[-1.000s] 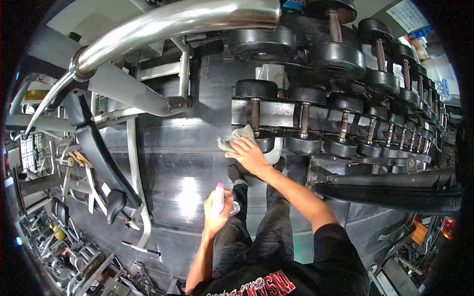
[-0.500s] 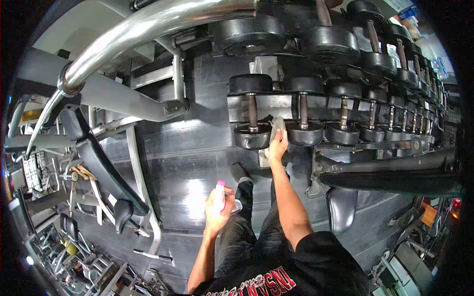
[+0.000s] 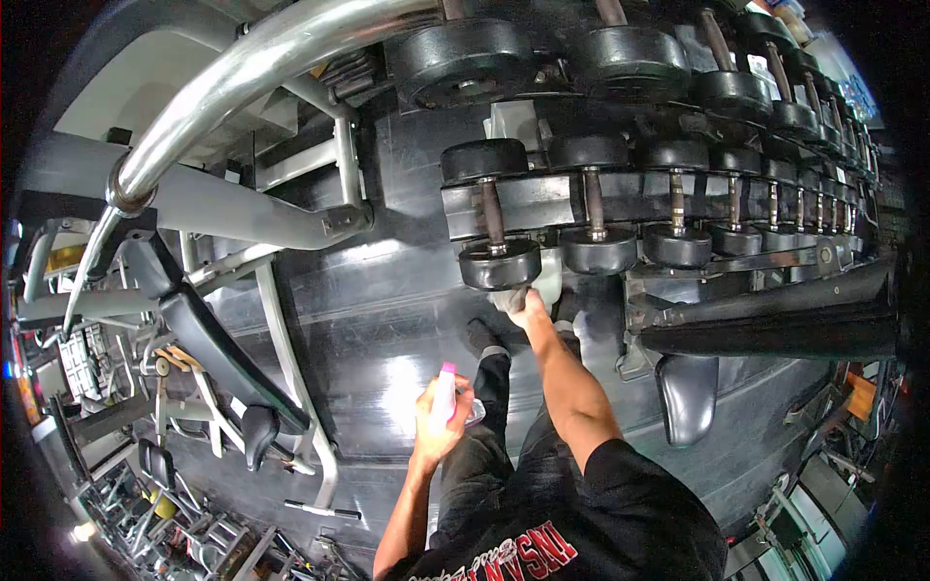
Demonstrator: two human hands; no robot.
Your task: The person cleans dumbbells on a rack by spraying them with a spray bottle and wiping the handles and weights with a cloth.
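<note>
My left hand (image 3: pixel 433 426) is closed around a spray bottle (image 3: pixel 446 395) with a white head and a pink tip. Part of its clear body shows beside the fingers, above my legs. My right hand (image 3: pixel 532 312) grips a greyish cloth (image 3: pixel 508 300) against the near underside of the leftmost lower-row dumbbell (image 3: pixel 500 265). That dumbbell has black round heads and a dark handle. Just right of it rests a second black dumbbell (image 3: pixel 598 252) on the same rack. The fingers of my right hand are partly hidden by the cloth.
The dumbbell rack (image 3: pixel 559 205) carries two rows running off to the right. A padded bench (image 3: pixel 687 399) stands below it at right. On the left are a machine with a thick chrome bar (image 3: pixel 242 82) and a black pad (image 3: pixel 218 339). Dark flooring (image 3: pixel 368 320) lies between.
My right hand and the cloth have moved from the gap between two dumbbells down and left to the leftmost dumbbell's near underside. My left hand still holds the spray bottle, shifted slightly right.
</note>
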